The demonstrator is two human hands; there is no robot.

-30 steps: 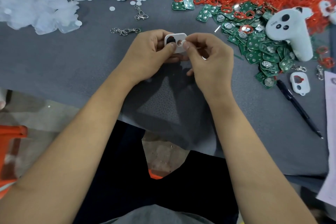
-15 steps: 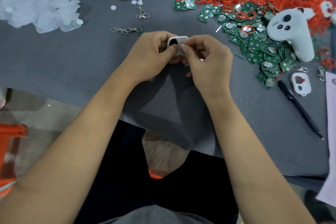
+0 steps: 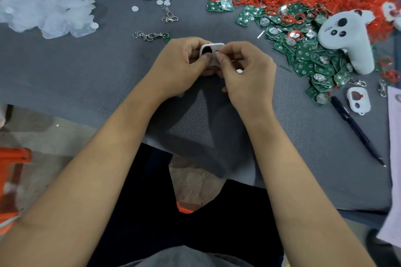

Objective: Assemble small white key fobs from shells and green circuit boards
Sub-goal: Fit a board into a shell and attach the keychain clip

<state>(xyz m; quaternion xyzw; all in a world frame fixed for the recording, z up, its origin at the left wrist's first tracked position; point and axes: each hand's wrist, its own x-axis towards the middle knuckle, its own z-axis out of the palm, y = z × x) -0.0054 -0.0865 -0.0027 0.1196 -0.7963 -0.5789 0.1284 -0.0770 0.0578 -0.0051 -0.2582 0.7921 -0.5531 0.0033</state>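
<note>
Hands, left hand (image 3: pixel 178 67) and right hand (image 3: pixel 245 71), pinch rounded white plastic shell (image 3: pixel 213 49).

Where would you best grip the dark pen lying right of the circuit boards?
Pinch the pen mid-barrel from above, fingers across its width. It lies flat and diagonal on the grey mat, sides clear there; its upper end sits close to the green boards.
</note>
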